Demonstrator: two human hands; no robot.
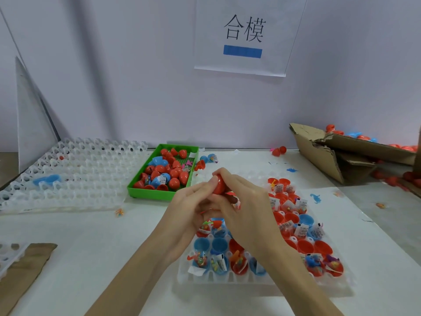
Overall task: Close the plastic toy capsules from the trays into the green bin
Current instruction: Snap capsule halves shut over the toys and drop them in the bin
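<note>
Both forearms reach in from the near edge of the bench and meet above the far end of the filled tray. The left hand and right hand face each other, fingers curled, and together grip one red capsule held clear of the tray; the right thumb and forefinger pinch its top. The tray below holds open red and blue capsule halves with small toys and labels. The green bin, with closed capsules inside, stands just beyond the hands toward the far edge. A stack of clear trays lies at the far left.
</note>
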